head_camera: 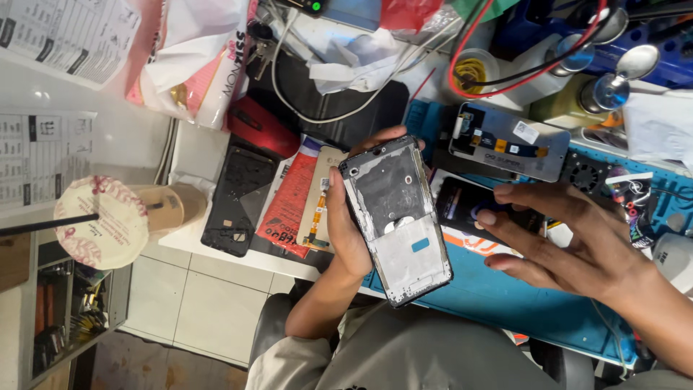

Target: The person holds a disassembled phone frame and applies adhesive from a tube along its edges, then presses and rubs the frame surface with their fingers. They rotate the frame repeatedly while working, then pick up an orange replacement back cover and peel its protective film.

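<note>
Over the blue mat, my left fingers should keep pinching the phone frame steady while my right fingers hover spread.

Phone frame showing grey and white inside with a small blue patch and black rim, work mat looking blue, flat packet showing red with black marks, cup lid wearing white with red pattern, cable running red.

The table carried a blue work mat. On it lay a black phone back cover, a red packet and a replacement screen.
</note>
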{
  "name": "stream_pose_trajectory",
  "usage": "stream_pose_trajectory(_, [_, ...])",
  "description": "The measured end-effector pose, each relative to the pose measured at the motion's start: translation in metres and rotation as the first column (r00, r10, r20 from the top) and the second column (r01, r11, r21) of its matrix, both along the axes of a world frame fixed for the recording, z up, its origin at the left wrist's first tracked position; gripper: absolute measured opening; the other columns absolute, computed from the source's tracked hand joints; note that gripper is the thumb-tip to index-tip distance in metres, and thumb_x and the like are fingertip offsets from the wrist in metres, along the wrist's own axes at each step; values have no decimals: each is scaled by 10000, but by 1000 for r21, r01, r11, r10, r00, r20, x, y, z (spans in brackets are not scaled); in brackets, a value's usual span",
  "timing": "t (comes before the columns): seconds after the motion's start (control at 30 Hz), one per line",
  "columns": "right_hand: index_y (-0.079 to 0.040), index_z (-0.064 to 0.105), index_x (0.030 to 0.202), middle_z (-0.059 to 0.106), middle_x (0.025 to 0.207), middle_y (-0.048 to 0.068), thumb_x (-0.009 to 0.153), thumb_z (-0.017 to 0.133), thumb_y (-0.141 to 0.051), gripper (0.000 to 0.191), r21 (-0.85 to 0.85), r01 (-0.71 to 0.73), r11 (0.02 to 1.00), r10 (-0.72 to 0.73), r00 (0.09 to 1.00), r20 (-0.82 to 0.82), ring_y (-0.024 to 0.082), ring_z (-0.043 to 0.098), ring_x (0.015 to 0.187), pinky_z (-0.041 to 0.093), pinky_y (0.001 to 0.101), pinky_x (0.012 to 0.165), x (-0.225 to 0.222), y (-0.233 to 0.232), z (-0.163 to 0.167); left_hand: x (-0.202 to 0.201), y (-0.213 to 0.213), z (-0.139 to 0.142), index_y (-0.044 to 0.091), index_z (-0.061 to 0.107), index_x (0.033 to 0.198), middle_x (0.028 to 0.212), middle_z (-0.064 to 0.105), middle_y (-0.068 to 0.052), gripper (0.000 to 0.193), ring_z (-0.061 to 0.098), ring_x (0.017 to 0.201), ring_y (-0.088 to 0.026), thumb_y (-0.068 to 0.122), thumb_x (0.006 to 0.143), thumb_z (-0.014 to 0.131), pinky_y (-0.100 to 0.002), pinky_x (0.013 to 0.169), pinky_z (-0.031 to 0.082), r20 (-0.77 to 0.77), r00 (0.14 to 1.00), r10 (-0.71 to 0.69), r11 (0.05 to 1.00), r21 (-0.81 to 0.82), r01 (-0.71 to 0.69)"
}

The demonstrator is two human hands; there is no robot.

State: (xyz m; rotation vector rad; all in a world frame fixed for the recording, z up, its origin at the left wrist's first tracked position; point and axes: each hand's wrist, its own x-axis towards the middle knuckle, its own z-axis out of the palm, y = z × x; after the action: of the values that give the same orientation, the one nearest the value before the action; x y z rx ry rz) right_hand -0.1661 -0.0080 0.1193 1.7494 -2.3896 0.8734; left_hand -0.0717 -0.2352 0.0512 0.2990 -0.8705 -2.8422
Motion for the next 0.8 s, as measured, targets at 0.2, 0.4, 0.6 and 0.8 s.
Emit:
stream_pose_trajectory(0.2, [-52,716,1206,593,1224,190,857,800,-334,456,32,-11,999,15,992,-128,361,679,1050,604,449,824,-1,-26,10,2,-9,2,-57,450,1530,1329,616,-213,768,649,1099,-235,571,1134,255,-379,1025,534,-12,1000,11,1000,-11,-11])
stream_pose_trajectory(0.4, [38,609,1259,602,1318,238,857,748,-457,653,-35,55,998,-56,998,-34,412,658,1125,554,467,866,12,-29,17,15,4,8,-65,462,1493,1277,630,-188,739,648,1102,-235,560,1149,268,-362,1002,531,-91,983,-161,986,34,164])
stream_pose_trajectory(0.6, [63,559,1274,617,1307,244,938,612,-511,667,-109,60,992,-63,998,-24,417,642,1119,545,473,905,30,-1,26,28,31,22,-98,464,1459,1328,616,-166,773,627,1155,-222,567,1119,266,-359,1028,523,-154,947,-280,960,-58,275])
stream_pose_trajectory(0.8, [42,582,1300,645,1329,223,957,636,-541,679,-107,150,983,-164,977,-138,392,660,1119,556,436,914,53,41,30,40,60,39,-75,450,1522,1379,573,-178,776,620,1232,-243,558,1114,264,-378,1071,519,-196,894,-402,915,-73,396])
